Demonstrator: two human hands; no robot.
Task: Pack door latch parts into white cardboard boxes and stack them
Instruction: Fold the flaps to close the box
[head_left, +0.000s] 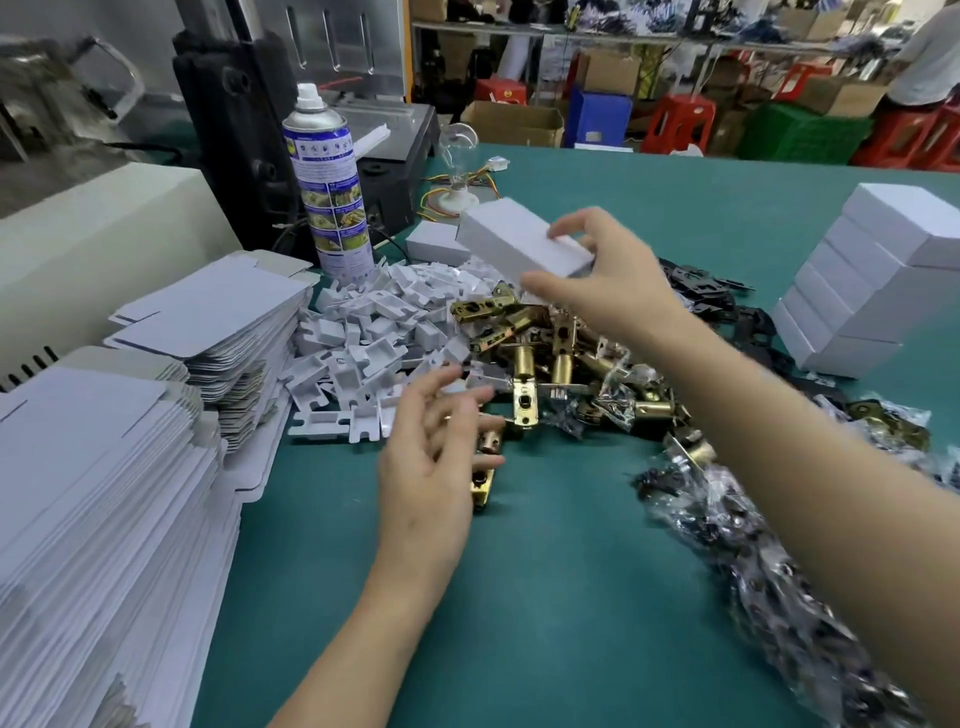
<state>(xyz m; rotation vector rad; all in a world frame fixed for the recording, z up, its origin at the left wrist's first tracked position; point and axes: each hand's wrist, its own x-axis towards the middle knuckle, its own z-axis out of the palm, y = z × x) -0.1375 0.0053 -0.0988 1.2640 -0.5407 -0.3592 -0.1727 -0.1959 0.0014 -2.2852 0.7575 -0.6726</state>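
The right hand (597, 291) grips a closed white box (519, 244) over brass latches (524, 358); left hand (431, 467) hovers, fingers relaxed.

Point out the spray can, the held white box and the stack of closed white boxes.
spray can (328, 171): head view, on its printed label.
held white box (511, 241): head view, on its top face.
stack of closed white boxes (878, 291): head view, on a side face midway up.
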